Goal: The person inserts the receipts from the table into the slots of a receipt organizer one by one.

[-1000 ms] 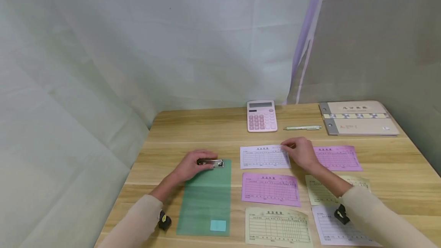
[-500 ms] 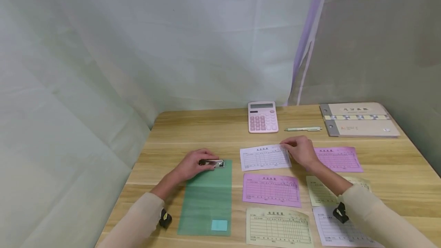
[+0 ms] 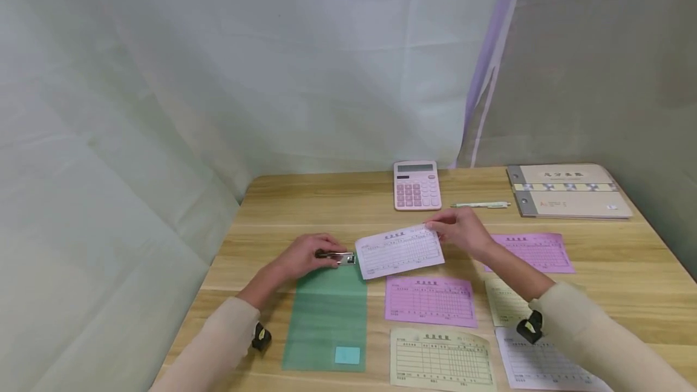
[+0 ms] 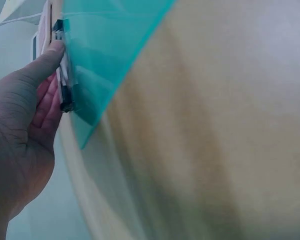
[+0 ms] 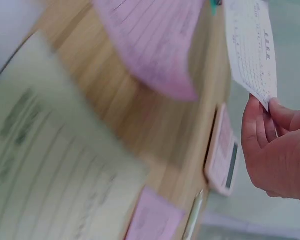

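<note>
My left hand (image 3: 305,256) grips the metal clip (image 3: 340,257) at the top of a translucent green clipboard (image 3: 327,313), thumb on one side and fingers on the other, as the left wrist view shows. A small light-blue label (image 3: 347,355) sits near the board's lower right corner. Between thumb and fingertips, my right hand (image 3: 463,231) pinches the upper right corner of a white receipt slip (image 3: 400,253). The slip is raised and tilted, its left end overlapping the clipboard's upper right edge beside the clip. Below it lies a pink slip (image 3: 430,301).
Under the pink slip's near side is a yellow slip (image 3: 442,359). Further right lie another pink slip (image 3: 536,253), a yellow slip (image 3: 498,304) and a white slip (image 3: 544,362), partly under my right arm. A pink calculator (image 3: 416,185), pen (image 3: 480,205) and ledger book (image 3: 569,191) line the back.
The white slip has been lifted off the table and carried left toward the clip by my right hand. My left hand stays on the clip.
</note>
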{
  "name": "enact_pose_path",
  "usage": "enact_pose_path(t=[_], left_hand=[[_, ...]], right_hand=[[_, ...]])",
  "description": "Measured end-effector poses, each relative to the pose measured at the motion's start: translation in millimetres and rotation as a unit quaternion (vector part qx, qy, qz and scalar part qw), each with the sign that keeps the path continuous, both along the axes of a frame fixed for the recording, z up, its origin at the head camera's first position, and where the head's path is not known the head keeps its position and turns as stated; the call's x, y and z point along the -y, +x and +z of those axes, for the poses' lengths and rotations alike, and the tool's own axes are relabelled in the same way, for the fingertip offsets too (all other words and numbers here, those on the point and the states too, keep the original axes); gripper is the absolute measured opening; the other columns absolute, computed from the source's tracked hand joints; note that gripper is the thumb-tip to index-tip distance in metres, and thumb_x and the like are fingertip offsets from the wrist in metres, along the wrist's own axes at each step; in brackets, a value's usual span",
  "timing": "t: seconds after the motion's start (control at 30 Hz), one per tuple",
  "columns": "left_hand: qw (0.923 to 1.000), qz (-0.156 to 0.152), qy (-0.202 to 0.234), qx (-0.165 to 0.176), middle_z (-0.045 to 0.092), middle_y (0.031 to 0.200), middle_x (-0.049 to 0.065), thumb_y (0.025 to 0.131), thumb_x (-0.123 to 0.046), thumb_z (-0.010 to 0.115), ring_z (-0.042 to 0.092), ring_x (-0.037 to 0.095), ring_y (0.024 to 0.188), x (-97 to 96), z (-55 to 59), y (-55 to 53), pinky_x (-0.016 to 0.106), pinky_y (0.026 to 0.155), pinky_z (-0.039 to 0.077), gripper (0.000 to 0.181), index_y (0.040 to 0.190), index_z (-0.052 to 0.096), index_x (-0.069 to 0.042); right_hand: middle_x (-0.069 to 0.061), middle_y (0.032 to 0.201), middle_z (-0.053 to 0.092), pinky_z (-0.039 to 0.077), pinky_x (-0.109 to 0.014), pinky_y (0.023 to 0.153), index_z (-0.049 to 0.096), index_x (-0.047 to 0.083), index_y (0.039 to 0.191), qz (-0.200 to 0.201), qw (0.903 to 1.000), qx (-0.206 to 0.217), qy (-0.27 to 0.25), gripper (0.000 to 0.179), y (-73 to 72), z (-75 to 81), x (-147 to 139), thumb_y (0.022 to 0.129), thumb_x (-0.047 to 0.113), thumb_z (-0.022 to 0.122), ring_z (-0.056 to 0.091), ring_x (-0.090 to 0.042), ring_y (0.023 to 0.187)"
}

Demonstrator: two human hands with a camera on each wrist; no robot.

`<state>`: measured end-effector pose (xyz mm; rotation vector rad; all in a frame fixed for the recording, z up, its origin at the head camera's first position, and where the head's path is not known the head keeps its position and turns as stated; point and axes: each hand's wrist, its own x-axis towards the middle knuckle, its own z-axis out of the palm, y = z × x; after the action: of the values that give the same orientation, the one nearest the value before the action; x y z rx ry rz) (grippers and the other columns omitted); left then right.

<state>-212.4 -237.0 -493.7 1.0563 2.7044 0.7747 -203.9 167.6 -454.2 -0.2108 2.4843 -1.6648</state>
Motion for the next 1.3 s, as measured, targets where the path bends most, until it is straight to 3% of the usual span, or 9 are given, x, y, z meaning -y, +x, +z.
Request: enact_pose_path(t=[0.13,0.23,0.33,0.47,0.67,0.97,1.13,1.3], left_hand=[[0.9997,-0.024,-0.002,0.002,0.074,0.116,-0.001,0.091,-0.02,0.087,0.068,0.014,0.105,0.0,2.1,-6.8,0.038,0.093,0.056,0.029,0.119,0.082,-0.014],[0.9995,-0.031,-0.007,-0.005,0.074,0.108,0.0,0.09,-0.014,0.087,0.065,0.012,0.093,0.1,1.7,-12.4,0.033,0.083,0.056,0.018,0.108,0.083,-0.012],[0.999,-0.041,-0.018,-0.011,0.075,0.105,-0.001,0.09,-0.008,0.086,0.066,0.011,0.091,-0.9,2.3,-17.3,0.032,0.082,0.056,0.017,0.106,0.082,-0.011],[0.9977,-0.054,-0.039,0.008,0.075,0.109,-0.004,0.093,-0.013,0.084,0.069,0.01,0.1,-5.5,7.2,-21.0,0.034,0.089,0.057,0.025,0.119,0.082,-0.013],[0.9955,-0.038,-0.071,0.049,0.072,0.107,-0.01,0.094,-0.024,0.085,0.067,0.006,0.096,-10.8,13.7,-22.4,0.03,0.088,0.056,0.03,0.123,0.081,-0.019],[0.9941,-0.025,-0.082,0.067,0.071,0.109,-0.009,0.094,-0.022,0.085,0.068,0.007,0.097,-11.0,17.6,-17.7,0.027,0.089,0.056,0.031,0.125,0.08,-0.02],[0.9926,-0.053,-0.107,0.022,0.071,0.108,-0.006,0.096,-0.025,0.083,0.068,0.01,0.094,-12.1,20.6,-17.6,0.027,0.086,0.055,0.029,0.124,0.081,-0.018],[0.9803,-0.102,-0.156,-0.066,0.073,0.105,-0.003,0.098,-0.025,0.08,0.065,0.009,0.087,-14.8,25.3,-14.4,0.028,0.082,0.056,0.028,0.124,0.08,-0.015]], right_hand=[[-0.016,0.096,0.078,0.063,-0.044,0.076,0.076,-0.011,0.111,0.011,0.9966,0.049,-0.066,0.02,0.1,5.2,19.8,0.099,0.006,0.076,0.07,-0.021,0.074],[-0.017,0.096,0.079,0.063,-0.04,0.074,0.075,-0.013,0.113,0.025,0.9912,0.088,-0.096,0.022,0.5,5.7,36.9,0.098,0.003,0.075,0.071,-0.019,0.075],[-0.016,0.095,0.079,0.063,-0.035,0.07,0.076,-0.012,0.113,0.036,0.9861,0.131,-0.095,0.02,2.7,3.4,54.8,0.098,0.003,0.075,0.072,-0.017,0.074],[-0.017,0.093,0.078,0.063,-0.035,0.068,0.078,-0.01,0.109,0.049,0.9817,0.171,-0.068,0.016,8.1,-4.0,77.5,0.097,0.001,0.075,0.073,-0.017,0.071],[-0.02,0.088,0.078,0.063,-0.034,0.065,0.078,-0.011,0.105,0.056,0.9771,0.198,-0.054,0.012,15.2,-16.2,109.4,0.095,-0.003,0.076,0.074,-0.019,0.068],[-0.023,0.084,0.076,0.064,-0.035,0.065,0.076,-0.013,0.101,0.063,0.9747,0.203,-0.068,0.009,15.9,-23.6,138.1,0.093,-0.009,0.074,0.075,-0.023,0.067],[-0.019,0.082,0.076,0.063,-0.034,0.064,0.076,-0.011,0.1,0.055,0.9765,0.198,-0.064,0.007,11.2,-30.1,145.4,0.093,-0.008,0.074,0.074,-0.022,0.067],[-0.018,0.081,0.076,0.063,-0.034,0.064,0.075,-0.013,0.099,0.053,0.9778,0.191,-0.069,0.007,9.5,-34.2,148.6,0.094,-0.009,0.072,0.074,-0.022,0.068]])
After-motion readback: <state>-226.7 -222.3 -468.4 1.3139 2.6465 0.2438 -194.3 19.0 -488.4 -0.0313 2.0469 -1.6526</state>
